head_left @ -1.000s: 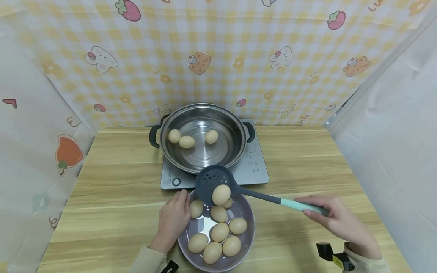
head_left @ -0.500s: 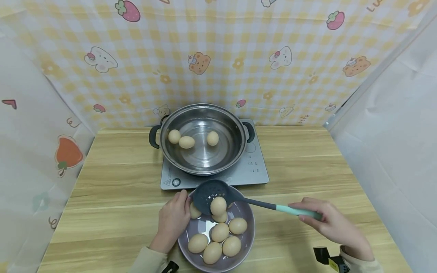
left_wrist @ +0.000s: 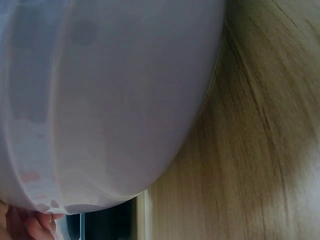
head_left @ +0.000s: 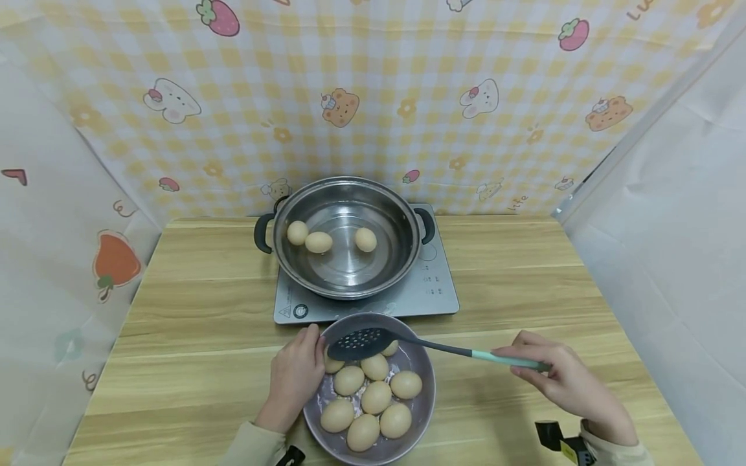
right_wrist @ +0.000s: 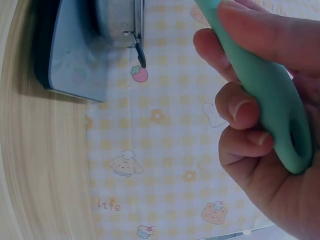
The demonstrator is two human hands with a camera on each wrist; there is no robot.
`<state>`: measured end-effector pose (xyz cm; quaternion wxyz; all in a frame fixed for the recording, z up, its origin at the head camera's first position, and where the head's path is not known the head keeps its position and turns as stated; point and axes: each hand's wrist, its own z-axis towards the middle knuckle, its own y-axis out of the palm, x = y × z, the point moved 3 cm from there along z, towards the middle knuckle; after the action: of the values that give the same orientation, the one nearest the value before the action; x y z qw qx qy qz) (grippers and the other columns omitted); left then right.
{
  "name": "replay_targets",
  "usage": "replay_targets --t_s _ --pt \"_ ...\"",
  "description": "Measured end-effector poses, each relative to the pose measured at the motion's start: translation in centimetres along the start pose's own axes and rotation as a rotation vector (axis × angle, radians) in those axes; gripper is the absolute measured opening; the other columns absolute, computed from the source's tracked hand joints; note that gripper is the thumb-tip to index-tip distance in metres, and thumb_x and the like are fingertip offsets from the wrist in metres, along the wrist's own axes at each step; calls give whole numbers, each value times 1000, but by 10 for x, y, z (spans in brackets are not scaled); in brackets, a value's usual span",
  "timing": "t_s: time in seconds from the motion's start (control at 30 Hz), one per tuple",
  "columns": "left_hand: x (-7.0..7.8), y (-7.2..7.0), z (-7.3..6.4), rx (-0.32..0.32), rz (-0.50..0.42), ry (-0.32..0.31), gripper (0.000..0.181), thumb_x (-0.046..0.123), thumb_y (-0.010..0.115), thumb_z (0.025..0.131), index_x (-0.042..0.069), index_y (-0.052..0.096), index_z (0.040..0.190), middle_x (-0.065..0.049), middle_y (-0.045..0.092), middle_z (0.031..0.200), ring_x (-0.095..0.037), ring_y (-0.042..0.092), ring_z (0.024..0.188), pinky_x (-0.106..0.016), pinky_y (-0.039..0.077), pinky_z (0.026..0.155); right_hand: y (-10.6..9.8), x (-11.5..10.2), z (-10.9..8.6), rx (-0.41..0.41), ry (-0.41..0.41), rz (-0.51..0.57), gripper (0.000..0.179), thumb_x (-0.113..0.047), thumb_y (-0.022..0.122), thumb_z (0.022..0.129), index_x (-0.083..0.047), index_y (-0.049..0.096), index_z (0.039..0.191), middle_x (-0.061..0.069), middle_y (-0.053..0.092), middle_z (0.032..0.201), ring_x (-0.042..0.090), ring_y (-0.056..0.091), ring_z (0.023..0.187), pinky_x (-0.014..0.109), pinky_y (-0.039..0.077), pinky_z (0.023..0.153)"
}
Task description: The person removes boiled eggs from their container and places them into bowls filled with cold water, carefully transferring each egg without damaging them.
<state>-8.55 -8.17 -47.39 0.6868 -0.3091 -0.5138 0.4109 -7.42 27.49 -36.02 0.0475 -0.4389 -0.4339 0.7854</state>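
Observation:
My right hand [head_left: 574, 382] grips the mint-green handle of a dark grey slotted skimmer [head_left: 362, 343]; the right wrist view shows fingers wrapped around that handle [right_wrist: 265, 85]. The skimmer's perforated head is tilted over the far part of a purple-grey bowl [head_left: 424, 414], no egg resting on it. Several brown eggs [head_left: 376, 397] lie in the bowl, a couple partly hidden by the skimmer. At the bowl's upper left rim, my left hand [head_left: 295, 378] holds on with curled fingers. The left wrist view is mostly filled by the bowl's outer side [left_wrist: 125, 100].
Behind the bowl, a steel pot [head_left: 350, 285] with black side handles stands on a grey induction cooker [head_left: 431, 294]. Three eggs [head_left: 318, 243] sit inside it. A checked cloth [head_left: 373, 142] hangs behind the wooden table [head_left: 204, 310], with pale side panels left and right.
The skimmer has come back from the pot's near edge and tipped over the bowl. The egg on it has dropped among the others. One egg in the pot has shifted slightly right.

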Motion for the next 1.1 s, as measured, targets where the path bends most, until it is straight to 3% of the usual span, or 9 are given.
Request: replay_targets --t_s 0.33,0.53,0.83,1.1 --pt "0 -1 0 39 -11 16 16 10 58 83 11 46 73 2 44 60 -16 44 45 -26 27 37 -6 2 5 87 -80 51 50 20 63 68 -3 61 112 -6 51 79 2 41 59 16 35 52" --pt "-1 -1 0 62 -2 28 17 10 59 82 10 45 73 0 44 61 -20 46 45 -29 28 36 -7 3 18 173 22 53 46 22 59 71 2 59 112 -7 50 77 4 39 57 19 35 50" --pt "-1 -1 -1 48 1 14 16 11 58 83 10 45 74 0 44 61 -21 47 46 -29 29 37 2 -1 50 526 179 -202 37 16 65 71 -1 66 103 2 57 75 3 37 58 18 30 50" --pt "-1 0 -2 60 -2 15 17 12 58 83 11 44 74 0 43 62 -24 50 49 -31 30 38 12 4 68 595 242 -361 33 13 69 68 -3 69 97 4 58 72 5 37 55 17 30 48"
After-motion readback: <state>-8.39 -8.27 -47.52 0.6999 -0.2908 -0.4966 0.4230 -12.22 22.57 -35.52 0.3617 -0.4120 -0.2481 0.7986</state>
